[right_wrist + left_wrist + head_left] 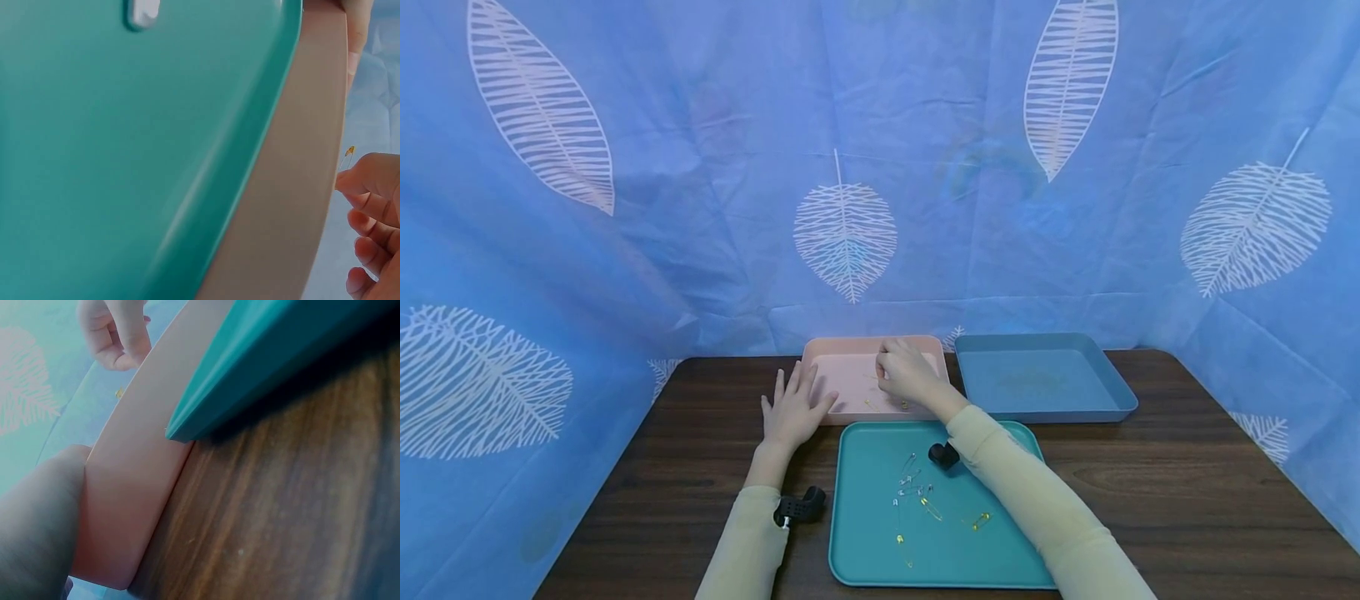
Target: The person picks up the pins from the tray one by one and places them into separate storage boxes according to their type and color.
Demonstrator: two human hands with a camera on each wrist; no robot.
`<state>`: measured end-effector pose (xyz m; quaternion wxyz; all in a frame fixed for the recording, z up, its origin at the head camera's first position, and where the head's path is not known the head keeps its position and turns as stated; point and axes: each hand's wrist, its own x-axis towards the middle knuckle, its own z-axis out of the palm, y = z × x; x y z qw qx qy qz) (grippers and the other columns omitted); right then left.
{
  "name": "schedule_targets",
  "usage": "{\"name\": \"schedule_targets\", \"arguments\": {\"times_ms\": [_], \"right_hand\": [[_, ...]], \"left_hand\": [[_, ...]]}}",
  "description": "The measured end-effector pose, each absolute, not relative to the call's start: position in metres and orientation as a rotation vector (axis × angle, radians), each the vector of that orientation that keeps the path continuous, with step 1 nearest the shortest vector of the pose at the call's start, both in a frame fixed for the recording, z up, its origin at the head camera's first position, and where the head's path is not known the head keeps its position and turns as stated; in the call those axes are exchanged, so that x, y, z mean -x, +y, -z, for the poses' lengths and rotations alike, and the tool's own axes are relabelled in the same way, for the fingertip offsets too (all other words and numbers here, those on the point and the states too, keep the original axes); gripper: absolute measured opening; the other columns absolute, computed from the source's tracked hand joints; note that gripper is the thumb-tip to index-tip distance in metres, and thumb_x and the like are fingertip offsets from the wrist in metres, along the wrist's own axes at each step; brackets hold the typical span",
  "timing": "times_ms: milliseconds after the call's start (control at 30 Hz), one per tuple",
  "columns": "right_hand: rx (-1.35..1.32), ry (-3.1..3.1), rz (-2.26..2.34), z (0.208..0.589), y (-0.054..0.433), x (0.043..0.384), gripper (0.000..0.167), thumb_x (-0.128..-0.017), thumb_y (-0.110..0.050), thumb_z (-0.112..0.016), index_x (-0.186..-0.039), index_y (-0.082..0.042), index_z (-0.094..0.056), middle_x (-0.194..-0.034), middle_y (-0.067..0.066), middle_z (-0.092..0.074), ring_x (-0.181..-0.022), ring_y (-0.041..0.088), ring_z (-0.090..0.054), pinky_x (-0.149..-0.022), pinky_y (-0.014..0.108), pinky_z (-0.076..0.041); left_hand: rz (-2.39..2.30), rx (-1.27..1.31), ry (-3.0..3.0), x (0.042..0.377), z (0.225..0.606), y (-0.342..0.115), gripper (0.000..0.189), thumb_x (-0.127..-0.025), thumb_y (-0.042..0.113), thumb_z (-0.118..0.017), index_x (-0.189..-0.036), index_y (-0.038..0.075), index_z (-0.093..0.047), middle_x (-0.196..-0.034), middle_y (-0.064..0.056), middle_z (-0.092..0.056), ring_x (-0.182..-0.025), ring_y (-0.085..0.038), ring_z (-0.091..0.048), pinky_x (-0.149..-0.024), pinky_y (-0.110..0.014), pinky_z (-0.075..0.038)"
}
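Over the pink tray [842, 367], my right hand [906, 371] pinches a yellow-headed safety pin [350, 151] between thumb and forefinger. The pin sticks out beyond the fingertips above the rim in the right wrist view; the other fingers are curled. Spread-fingered, my left hand [793, 414] lies at the pink tray's left edge, its thumb [47, 503] against the rim in the left wrist view. A gold safety pin [905, 405] and another thin one lie inside the pink tray. Several silver and gold safety pins [931, 509] are scattered on the teal tray [880, 571], below my right forearm.
A blue tray [1037, 375] stands right of the pink one, at the back of the dark wooden table [1187, 500]. The teal tray lies in front of both. Behind the table hangs a blue cloth [722, 208] with white leaf prints.
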<state>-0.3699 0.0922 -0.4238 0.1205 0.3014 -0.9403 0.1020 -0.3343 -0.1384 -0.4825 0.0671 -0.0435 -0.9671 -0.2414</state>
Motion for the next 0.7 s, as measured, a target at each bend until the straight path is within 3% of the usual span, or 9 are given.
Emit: {"name": "schedule_targets", "arguments": {"times_ms": [100, 333, 700], "right_hand": [[-0.868, -2.753, -0.283, 0.424, 0.09, 0.374, 0.021, -0.087, -0.009, -0.066, -0.069, -0.015, -0.058, -0.103, 0.007, -0.059, -0.094, 0.025, -0.05, -0.087, 0.04, -0.044], [-0.826, -2.777, -0.257, 0.422, 0.085, 0.381, 0.021, -0.087, -0.009, -0.067, -0.069, -0.014, -0.058, -0.107, 0.009, -0.06, -0.087, 0.023, -0.048, -0.078, 0.036, -0.042], [-0.803, -2.767, -0.258, 0.424, 0.084, 0.383, 0.019, -0.089, -0.011, -0.067, -0.072, -0.014, -0.06, -0.108, 0.008, -0.059, -0.088, 0.023, -0.048, -0.079, 0.037, -0.042]], "left_hand": [[0.736, 0.132, -2.909, 0.334, 0.482, -0.138, 0.077, -0.093, 0.063, -0.047, -0.157, 0.027, -0.022, -0.165, -0.008, -0.013, -0.152, -0.039, -0.003, -0.111, -0.076, -0.009], [0.724, 0.129, -2.916, 0.335, 0.481, -0.138, 0.078, -0.093, 0.066, -0.045, -0.157, 0.028, -0.021, -0.165, -0.007, -0.013, -0.153, -0.038, -0.002, -0.111, -0.076, -0.009], [0.702, 0.126, -2.916, 0.338, 0.485, -0.139, 0.078, -0.093, 0.067, -0.044, -0.156, 0.028, -0.022, -0.165, -0.009, -0.015, -0.152, -0.04, -0.006, -0.11, -0.076, -0.011]]}}
